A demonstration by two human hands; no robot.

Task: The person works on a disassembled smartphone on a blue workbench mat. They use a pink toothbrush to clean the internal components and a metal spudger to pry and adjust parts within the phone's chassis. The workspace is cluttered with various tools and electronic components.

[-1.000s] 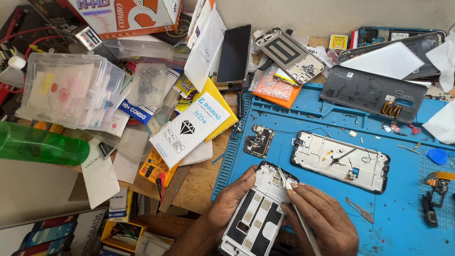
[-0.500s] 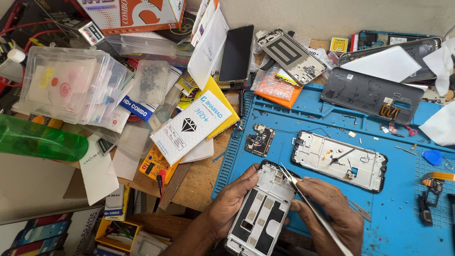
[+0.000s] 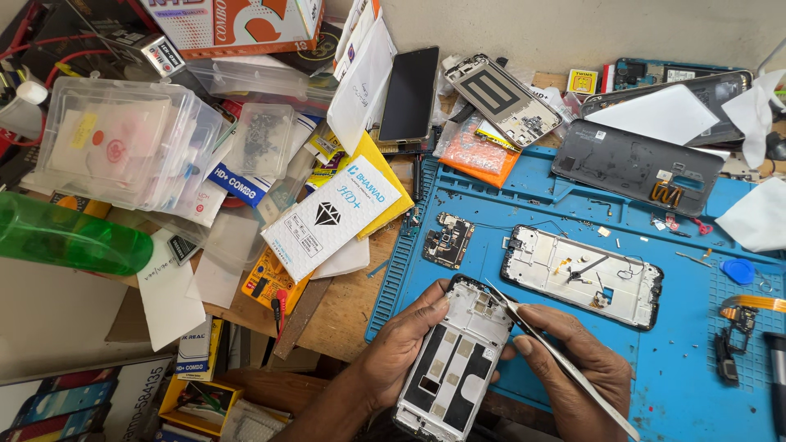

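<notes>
My left hand (image 3: 401, 348) grips a white phone frame (image 3: 453, 364) by its left edge, over the near edge of the blue mat (image 3: 679, 376). The frame lies tilted, its top end pointing away from me. My right hand (image 3: 573, 372) holds metal tweezers (image 3: 550, 356), whose tips touch the top right corner of the frame. A second opened phone frame (image 3: 583, 275) lies flat on the mat just beyond my right hand. A small circuit board (image 3: 448, 240) sits on the mat to the left of it.
A dark back cover (image 3: 634, 166) and a black phone (image 3: 409, 94) lie at the back. Clear plastic boxes (image 3: 123, 143), a white packet (image 3: 332, 217), an orange packet (image 3: 476, 155) and a green bottle (image 3: 70, 237) crowd the left. A blue disc (image 3: 738, 271) and flex cable (image 3: 753, 304) lie right.
The view has shifted slightly. My hands keep the frame in the same place, and the tweezers tips have moved a little along the frame's top right corner.
</notes>
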